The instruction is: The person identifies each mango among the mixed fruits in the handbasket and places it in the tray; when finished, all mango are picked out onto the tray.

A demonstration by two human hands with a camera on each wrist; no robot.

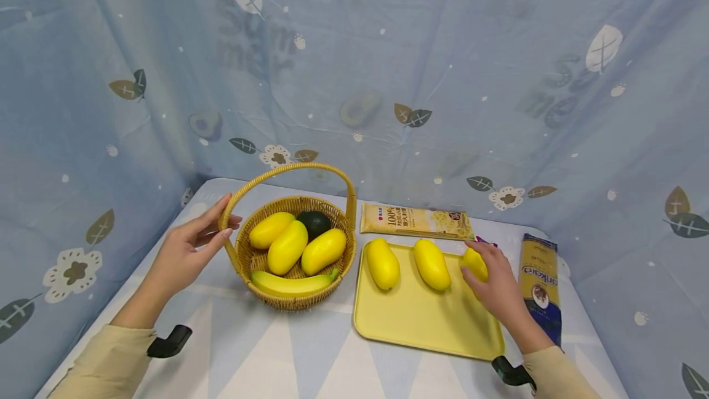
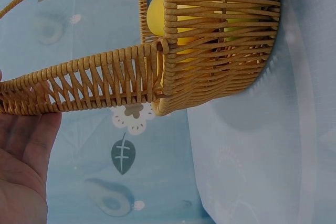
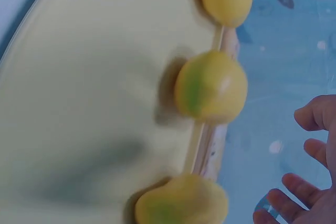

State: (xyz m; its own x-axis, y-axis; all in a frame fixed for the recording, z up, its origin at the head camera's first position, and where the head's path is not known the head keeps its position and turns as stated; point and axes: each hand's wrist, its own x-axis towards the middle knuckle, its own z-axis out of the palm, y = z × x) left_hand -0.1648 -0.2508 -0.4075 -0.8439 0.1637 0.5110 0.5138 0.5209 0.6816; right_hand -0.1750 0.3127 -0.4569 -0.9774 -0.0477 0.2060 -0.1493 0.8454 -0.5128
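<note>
My left hand holds the side of the tall handle of a wicker basket, thumb in front and fingers behind. Inside the basket lie several yellow mangoes, a dark green avocado and a banana. My right hand hovers over the right end of a yellow tray, fingers spread and holding nothing. Beneath it, partly hidden, is a mango; two more, a left mango and a middle mango, lie along the tray's far side.
Behind the tray lies a yellow pasta packet. A blue and gold packet lies right of the tray. A small purple item peeks out behind the right hand. Blue patterned curtains enclose the table on three sides.
</note>
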